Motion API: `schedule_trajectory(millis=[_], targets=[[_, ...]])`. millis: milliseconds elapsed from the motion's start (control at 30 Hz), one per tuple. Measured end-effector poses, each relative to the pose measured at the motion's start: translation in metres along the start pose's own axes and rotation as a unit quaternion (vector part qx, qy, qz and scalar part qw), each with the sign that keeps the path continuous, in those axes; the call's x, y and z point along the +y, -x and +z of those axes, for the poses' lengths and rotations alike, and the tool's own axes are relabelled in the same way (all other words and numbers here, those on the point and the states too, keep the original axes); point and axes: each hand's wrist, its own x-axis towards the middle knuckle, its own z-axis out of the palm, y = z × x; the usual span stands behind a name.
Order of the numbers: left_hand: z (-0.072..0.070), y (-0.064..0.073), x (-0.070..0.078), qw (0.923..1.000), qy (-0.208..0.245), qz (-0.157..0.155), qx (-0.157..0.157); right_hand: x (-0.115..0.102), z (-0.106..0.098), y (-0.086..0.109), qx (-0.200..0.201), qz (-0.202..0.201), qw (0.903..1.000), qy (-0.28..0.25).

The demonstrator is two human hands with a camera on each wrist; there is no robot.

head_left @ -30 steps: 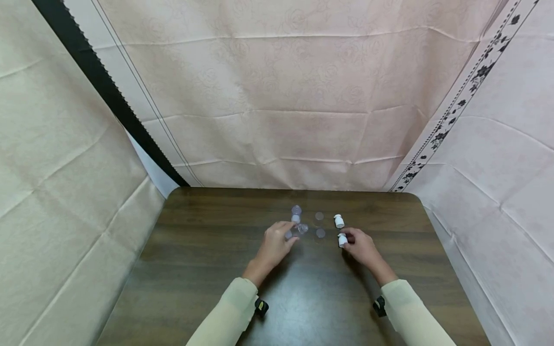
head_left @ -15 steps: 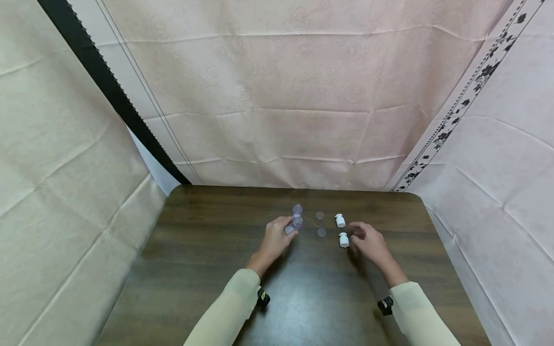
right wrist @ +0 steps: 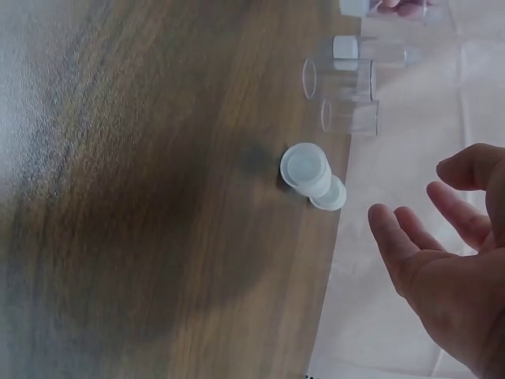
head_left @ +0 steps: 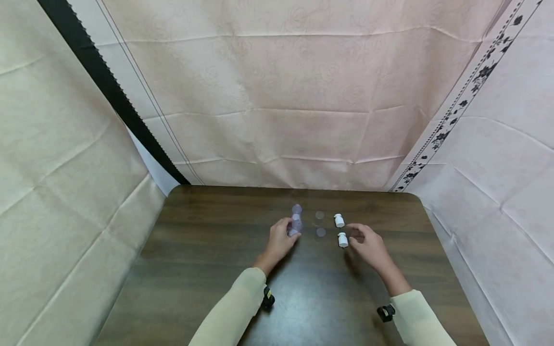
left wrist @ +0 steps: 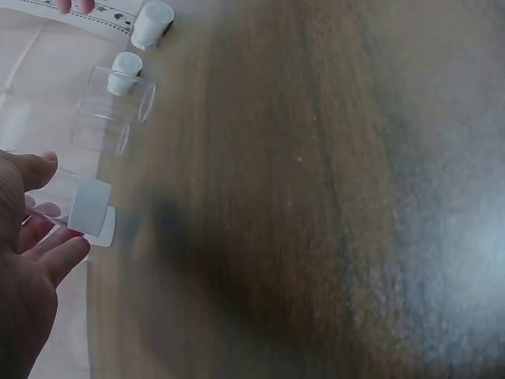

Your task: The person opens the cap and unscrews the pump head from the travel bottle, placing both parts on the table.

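Note:
My left hand [head_left: 279, 239] holds a small clear container with a white base [left wrist: 91, 207] between thumb and fingers. It stands roughly upright, base end down. Just behind it is a second clear container [head_left: 296, 209], also white at the bottom. My right hand [head_left: 369, 246] hovers beside the nearer white pump top [head_left: 343, 240], fingers loosely bent and nothing in them. The farther white pump top [head_left: 339, 220] stands behind that one. In the right wrist view, the thumb and fingers [right wrist: 390, 241] are spread apart, away from both white pieces.
Between the containers and the pump tops stand two clear, open-ended cylinders, the nearer one [head_left: 321, 232] and the farther one [head_left: 319, 216]. Everything stands near the back of the brown wooden table [head_left: 207, 264]. Pale cloth [head_left: 281, 96] hangs behind and at both sides.
The right hand has let go of the nearer pump top and drawn a little to the right. In the left hand, the container has tipped from slanted to about upright.

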Motion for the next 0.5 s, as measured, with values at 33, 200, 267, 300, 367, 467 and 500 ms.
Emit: schedule_trajectory(millis=[33,200,267,300,367,467,500], targets=[[0.001,0.000,0.000,1.0000,0.003,-0.002,-0.001,-0.001,0.000,0.001,0.000,0.001,1.0000,-0.002],[0.005,0.003,-0.004,1.0000,0.008,0.000,-0.002,-0.003,0.003,0.007,0.002,0.003,0.9999,-0.015],[0.006,0.006,-0.006,1.0000,0.004,-0.003,-0.006,-0.003,0.006,0.010,0.001,0.002,0.9997,-0.023],[0.007,0.007,-0.007,0.9999,0.001,-0.006,-0.008,-0.004,0.008,0.011,-0.002,0.000,0.9997,-0.026],[0.008,0.009,-0.009,0.9998,-0.006,-0.011,-0.014,-0.005,0.011,0.013,-0.002,-0.002,0.9995,-0.031],[0.007,0.010,-0.012,0.9996,-0.009,-0.014,-0.021,-0.006,0.014,0.014,0.002,-0.009,0.9993,-0.037],[0.007,0.011,-0.012,0.9996,-0.010,-0.016,-0.023,-0.007,0.015,0.014,0.004,-0.012,0.9992,-0.038]])
